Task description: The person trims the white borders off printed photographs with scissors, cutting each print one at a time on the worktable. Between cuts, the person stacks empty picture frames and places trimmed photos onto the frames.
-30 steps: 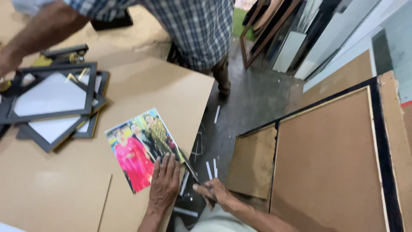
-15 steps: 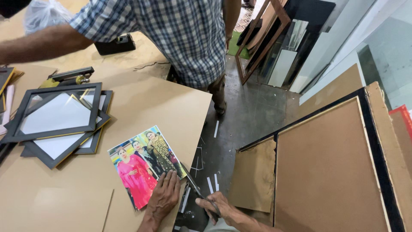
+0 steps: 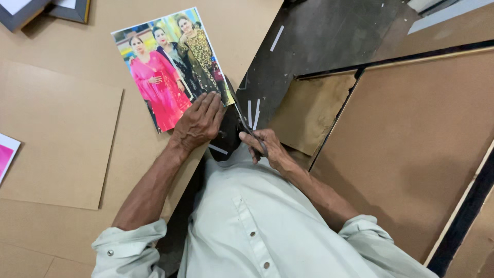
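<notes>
Pressing photo [image 3: 167, 69] flat, left hand [image 3: 198, 123]; right hand [image 3: 265, 146] gripping scissors [image 3: 239, 110].

The view is now tilting down and closing in on the photo [image 3: 172, 67] and both hands. The other person is no longer showing, and only corners of the frames [image 3: 49, 10] are remaining in view.

Pale grey-green button-up shirt, small round buttons down the placket below the hands. Long sleeves rolled to the elbows, cuff button on the left. Left hand [image 3: 198, 123], right hand [image 3: 267, 148] bare, forearms bare.
</notes>
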### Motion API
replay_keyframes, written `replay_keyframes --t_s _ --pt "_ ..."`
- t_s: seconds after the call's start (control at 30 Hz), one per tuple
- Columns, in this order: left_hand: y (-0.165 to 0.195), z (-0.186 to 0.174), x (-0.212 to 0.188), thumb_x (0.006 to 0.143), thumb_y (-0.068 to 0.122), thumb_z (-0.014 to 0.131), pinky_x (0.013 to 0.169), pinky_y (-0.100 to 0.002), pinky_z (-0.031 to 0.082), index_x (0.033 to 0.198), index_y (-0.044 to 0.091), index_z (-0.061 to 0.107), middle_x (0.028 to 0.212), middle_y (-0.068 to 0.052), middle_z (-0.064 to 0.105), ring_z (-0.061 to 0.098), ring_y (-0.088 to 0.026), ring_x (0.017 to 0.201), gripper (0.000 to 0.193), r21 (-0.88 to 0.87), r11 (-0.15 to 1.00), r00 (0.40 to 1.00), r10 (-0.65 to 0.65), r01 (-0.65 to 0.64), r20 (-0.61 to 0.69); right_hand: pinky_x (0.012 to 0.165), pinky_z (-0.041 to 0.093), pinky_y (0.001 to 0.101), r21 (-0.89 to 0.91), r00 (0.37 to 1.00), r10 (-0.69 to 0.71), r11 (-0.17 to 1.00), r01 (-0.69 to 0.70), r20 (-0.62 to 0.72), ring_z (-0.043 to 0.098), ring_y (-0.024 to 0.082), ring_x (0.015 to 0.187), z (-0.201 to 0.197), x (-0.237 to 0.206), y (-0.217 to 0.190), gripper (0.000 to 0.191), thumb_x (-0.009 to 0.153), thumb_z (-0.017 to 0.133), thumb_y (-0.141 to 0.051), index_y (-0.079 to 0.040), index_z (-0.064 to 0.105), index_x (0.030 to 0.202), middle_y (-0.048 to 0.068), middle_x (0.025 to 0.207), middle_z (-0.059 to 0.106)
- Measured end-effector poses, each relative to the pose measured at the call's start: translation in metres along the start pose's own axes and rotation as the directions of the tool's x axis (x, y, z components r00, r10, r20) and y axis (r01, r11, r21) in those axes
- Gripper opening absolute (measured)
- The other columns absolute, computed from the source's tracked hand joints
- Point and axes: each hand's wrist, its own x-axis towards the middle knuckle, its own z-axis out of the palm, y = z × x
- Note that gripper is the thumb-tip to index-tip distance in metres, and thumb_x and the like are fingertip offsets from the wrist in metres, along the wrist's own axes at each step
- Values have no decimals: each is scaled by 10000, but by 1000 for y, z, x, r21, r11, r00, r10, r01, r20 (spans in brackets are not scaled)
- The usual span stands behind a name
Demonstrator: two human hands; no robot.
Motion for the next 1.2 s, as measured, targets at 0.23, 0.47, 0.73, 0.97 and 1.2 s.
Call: replay_keyframes --t_s 0.23,0.47,0.73,0.97,1.2 --pt "-20 18 -3 912 114 602 1090 -430 515 1111 -61 708 1248 -230 695 669 -334 1210 286 -35 999 1000 -2 2 10 415 472 258 -79 997 -75 994 78 32 584 106 447 10 36 -4 546 947 675 -483 -64 577 612 22 531 560" --pt "-19 26 -18 913 109 603 1093 -441 515 1130 -64 700 1255 -235 691 667 -340 1220 294 -49 999 1000 -13 14 24 388 449 268 -195 998 -67 979 63 -16 567 108 408 15 37 8 540 913 724 -445 -58 556 577 21 496 542" --pt "-16 18 -23 888 105 611 1079 -447 523 1108 -87 709 1232 -260 690 674 -357 1185 308 -67 997 999 33 -32 7 389 453 264 -104 997 -78 992 77 -7 551 110 408 26 50 9 512 932 718 -408 -78 560 574 18 490 527" --pt "-5 12 -10 882 107 606 1065 -458 526 1118 -106 705 1221 -263 690 674 -363 1172 333 -94 995 1000 26 -26 -6 377 458 281 -127 995 -100 987 97 -15 576 122 411 15 47 9 461 914 745 -327 -42 582 590 41 498 553" --pt "16 4 -3 890 105 613 1064 -455 529 1104 -97 705 1205 -267 699 688 -366 1149 309 -70 995 998 67 -67 5 379 450 273 10 995 -103 995 103 20 554 121 403 3 53 22 376 937 719 -253 -30 622 650 39 516 559"
